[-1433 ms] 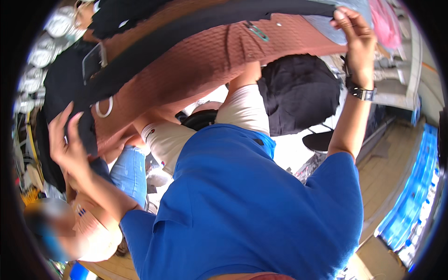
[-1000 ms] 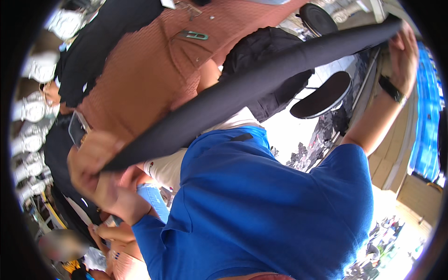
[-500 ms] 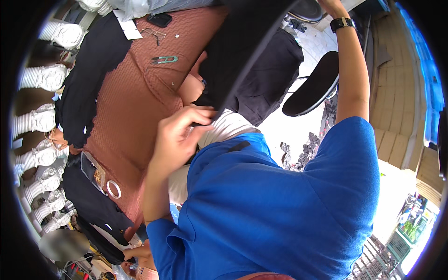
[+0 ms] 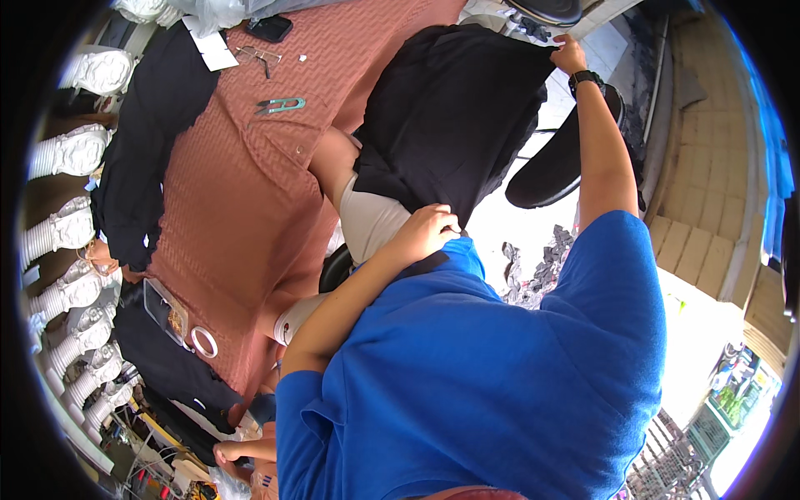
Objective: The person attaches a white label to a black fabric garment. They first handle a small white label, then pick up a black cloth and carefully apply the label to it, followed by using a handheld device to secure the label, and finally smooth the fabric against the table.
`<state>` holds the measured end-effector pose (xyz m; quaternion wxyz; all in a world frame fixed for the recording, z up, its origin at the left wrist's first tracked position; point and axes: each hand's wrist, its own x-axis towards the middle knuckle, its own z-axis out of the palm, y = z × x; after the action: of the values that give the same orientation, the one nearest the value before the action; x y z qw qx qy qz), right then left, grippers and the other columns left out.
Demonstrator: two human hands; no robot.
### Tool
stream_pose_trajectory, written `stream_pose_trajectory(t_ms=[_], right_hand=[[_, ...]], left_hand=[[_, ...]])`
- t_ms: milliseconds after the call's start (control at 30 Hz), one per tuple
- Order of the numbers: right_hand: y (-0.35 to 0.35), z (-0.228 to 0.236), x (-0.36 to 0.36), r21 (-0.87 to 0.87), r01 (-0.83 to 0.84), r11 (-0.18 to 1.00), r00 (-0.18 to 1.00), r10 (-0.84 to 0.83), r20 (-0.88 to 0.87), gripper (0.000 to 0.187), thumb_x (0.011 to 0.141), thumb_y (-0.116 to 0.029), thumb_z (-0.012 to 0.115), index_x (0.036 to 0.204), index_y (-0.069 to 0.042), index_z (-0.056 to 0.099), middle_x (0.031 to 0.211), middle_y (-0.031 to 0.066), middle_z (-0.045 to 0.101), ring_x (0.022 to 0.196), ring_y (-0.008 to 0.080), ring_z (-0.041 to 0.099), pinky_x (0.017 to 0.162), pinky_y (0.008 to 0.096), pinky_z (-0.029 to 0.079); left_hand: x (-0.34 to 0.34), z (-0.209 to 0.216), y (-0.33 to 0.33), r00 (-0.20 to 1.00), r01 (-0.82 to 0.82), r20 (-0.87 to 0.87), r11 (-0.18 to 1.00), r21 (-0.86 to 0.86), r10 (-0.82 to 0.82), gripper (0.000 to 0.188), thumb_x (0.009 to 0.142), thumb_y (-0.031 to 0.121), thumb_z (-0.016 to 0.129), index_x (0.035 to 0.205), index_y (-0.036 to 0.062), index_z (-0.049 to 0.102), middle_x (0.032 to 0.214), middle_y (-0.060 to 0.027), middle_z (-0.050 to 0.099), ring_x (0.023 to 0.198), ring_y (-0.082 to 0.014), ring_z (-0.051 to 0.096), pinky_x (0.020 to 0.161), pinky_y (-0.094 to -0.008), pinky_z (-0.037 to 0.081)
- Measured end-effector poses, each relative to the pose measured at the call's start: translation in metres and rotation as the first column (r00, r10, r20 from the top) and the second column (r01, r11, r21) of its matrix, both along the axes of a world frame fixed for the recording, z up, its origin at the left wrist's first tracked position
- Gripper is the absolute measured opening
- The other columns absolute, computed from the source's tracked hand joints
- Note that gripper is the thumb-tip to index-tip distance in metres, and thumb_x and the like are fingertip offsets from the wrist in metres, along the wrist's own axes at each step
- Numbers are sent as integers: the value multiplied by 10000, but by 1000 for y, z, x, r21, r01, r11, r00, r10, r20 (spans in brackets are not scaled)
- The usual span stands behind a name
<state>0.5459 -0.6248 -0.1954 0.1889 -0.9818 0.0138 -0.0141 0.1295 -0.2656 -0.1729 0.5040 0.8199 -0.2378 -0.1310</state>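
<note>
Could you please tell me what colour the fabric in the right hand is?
The fabric is plain black, best seen in the head view.

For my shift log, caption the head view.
Left hand and right hand hold black cloth beside a brown quilted cover bearing green snips.

One pair of snips [image 4: 288,104], one phone [image 4: 269,28], one pair of glasses [image 4: 260,56] and one white scrap [image 4: 302,57] in the upper left. One white ring [image 4: 197,337] and one clear case [image 4: 157,315] in the lower left. Black cloth [image 4: 454,108] in three patches: upper middle, upper left, lower left; layers cannot be counted. One brown cover [image 4: 221,217], left of centre. Two black seats [image 4: 529,183], upper right. One watch [image 4: 586,78], upper right. White ribbed fittings [image 4: 100,73] along the left edge: at least six, the farther ones overlapping.
</note>
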Motion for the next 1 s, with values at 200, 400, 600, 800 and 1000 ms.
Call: stream_pose_trajectory(t_ms=[200,400,600,800,1000], right_hand=[[-25,-33,-1,-131,17,991,984,7,180,412,746,-76,681,1151,-145,646,1042,155,678,1107,382,596,935,483,502],[143,-33,-73,-265,-15,964,947,98,305,458,924,-525,624,1213,-169,640,1254,190,539,1173,500,524,920,624,477],[179,-45,-107,-253,-107,962,962,164,218,692,889,-737,526,1418,-289,536,1444,221,478,1245,502,515,981,625,452],[276,33,-104,-19,-309,951,736,252,628,558,951,-489,638,1286,-48,573,1221,202,527,1091,426,516,905,560,433],[498,141,-219,77,-894,441,366,620,694,297,920,-235,708,1105,-22,616,1216,194,559,1118,399,497,954,502,387]], left_hand=[[12,-14,-9,992,76,100,995,64,-82,100,828,163,726,844,65,741,818,-81,651,883,-278,624,788,-402,492],[1,-21,-9,958,-167,277,936,310,79,306,754,345,823,990,156,775,1312,-58,612,1314,-387,427,1003,-529,411],[-3,-24,16,969,-80,236,997,23,72,318,816,293,799,1077,119,745,1353,-60,615,1276,-329,524,1031,-486,446],[-46,72,144,463,-775,477,602,-191,747,237,809,97,750,1044,93,717,1053,-89,657,996,-291,611,857,-426,511],[-114,88,263,-169,-985,458,-133,-110,873,143,919,84,702,1014,0,634,888,-116,558,713,-203,579,643,-332,492]])
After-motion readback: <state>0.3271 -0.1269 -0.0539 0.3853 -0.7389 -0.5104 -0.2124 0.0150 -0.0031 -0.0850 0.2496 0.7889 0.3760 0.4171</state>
